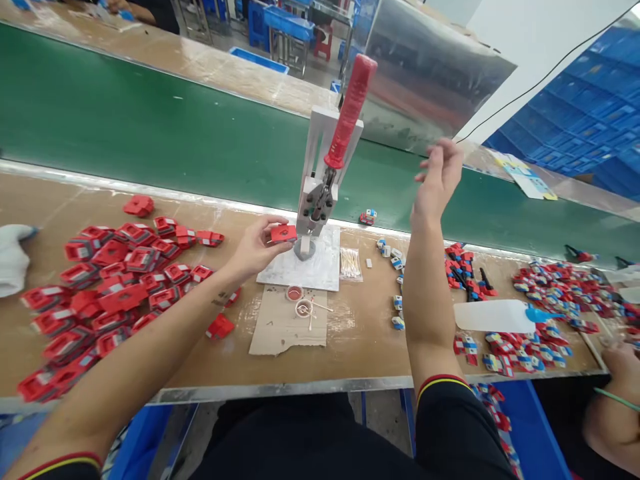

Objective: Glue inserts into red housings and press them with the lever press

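Observation:
Pinched in my left hand [256,251] is a red plastic toy part [284,233], beside the foot of a toggle press [309,208]. The press stands on a pale base plate [280,272], and its red-wrapped lever [351,107] points upward. My right hand [438,179] is raised over the green belt, to the right of the lever and apart from it. Its fingers are partly bent and hold nothing. In front of the plate lies a piece of cardboard [270,333] with two small cups [303,308] and cotton swabs [321,306].
Red parts [123,263] are heaped at the left. A bag of swabs [351,264] lies right of the plate. Blue, white and red pieces [550,287] and a squeeze bottle [495,315] fill the right. A co-worker's hand [620,363] shows at the right edge.

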`<state>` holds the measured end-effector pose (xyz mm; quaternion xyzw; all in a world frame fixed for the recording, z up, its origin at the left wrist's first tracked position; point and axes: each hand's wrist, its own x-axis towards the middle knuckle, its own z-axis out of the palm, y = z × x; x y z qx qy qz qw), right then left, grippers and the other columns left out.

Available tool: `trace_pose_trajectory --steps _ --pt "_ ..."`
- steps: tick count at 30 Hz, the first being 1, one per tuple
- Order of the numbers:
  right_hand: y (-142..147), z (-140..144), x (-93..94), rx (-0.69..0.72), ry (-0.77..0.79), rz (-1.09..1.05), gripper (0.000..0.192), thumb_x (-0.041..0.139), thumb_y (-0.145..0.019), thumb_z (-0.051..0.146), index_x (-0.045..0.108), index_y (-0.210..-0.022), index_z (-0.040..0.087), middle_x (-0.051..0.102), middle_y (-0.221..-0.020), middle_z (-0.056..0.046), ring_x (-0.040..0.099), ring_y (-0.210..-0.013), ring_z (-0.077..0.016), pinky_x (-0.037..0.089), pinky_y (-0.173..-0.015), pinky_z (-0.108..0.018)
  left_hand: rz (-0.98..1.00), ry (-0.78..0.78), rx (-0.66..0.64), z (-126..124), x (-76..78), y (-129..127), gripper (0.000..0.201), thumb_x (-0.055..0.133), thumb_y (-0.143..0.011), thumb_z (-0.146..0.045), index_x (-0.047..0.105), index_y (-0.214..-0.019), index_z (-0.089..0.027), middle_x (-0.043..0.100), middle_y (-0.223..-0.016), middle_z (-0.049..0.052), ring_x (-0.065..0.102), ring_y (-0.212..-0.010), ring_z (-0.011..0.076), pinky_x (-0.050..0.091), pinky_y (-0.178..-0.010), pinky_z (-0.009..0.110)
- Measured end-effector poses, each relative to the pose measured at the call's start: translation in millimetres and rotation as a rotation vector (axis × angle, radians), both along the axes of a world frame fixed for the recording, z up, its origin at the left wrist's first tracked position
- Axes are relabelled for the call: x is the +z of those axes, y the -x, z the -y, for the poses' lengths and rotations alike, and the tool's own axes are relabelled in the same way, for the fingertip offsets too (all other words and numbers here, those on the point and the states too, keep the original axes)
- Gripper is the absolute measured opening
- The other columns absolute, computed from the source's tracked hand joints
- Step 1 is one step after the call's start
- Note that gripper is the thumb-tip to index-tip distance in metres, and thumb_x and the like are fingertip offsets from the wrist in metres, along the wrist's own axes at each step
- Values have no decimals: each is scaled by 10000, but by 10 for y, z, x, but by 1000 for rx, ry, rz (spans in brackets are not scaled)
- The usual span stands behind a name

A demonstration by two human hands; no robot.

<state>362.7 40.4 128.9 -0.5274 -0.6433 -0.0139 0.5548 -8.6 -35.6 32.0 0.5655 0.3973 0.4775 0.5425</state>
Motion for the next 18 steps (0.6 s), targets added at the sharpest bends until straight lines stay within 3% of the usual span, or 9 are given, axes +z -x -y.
trace_pose_trajectory --steps 4,6,8,10,14,18 --pt "1062 389 650 188 -136 126 474 479 -1053 639 489 -1440 367 572 -1490 -73 554 -1422 -282 578 -1060 -441 -80 -29 -16 -21 -12 -86 467 872 -690 -203 655 -1104 -216 766 -967 39 757 -910 216 621 -909 388" --pt "1494 528 830 299 -161 160 381 585 -1043 455 486 -1389 332 594 -1484 -58 589 -1392 -242 543 -1129 -414 -115 -39 -29 -17 -34 -116 444 840 -714 -160 653 -1112 -221 775 -993 41 759 -910 207 619 -913 389" --pt "1735 588 894 389 -163 128 392 613 -1002 286 465 -1364 285 629 -1439 -73 651 -1283 -206 551 -1119 -379 -149 -51 -32 -16 -55 -139 435 813 -727 -120 649 -1117 -220 777 -1033 47 759 -926 203 615 -908 382" --pt "1810 601 882 424 -147 76 384 586 -1004 248 461 -1365 284 642 -1404 -76 682 -1205 -192 578 -1070 -355 -186 -77 -37 -20 -69 -160 431 805 -733 -106 650 -1119 -218 774 -1043 47 752 -931 199 606 -904 373" --pt "1743 678 801 439 -137 96 357 555 -1063 452 492 -1407 383 606 -1436 -38 666 -1284 -237 609 -984 -358 -196 -146 -71 -45 -92 -241 440 823 -740 -137 659 -1140 -219 762 -1023 37 727 -919 189 581 -918 373" --pt "1682 899 697 493 -168 136 453 584 -1052 527 491 -1449 330 673 -1305 -59 682 -1254 -249 625 -921 -366 -86 -110 -111 -98 -171 -397 443 830 -725 -122 643 -1119 -198 759 -1014 50 724 -948 195 566 -928 377"
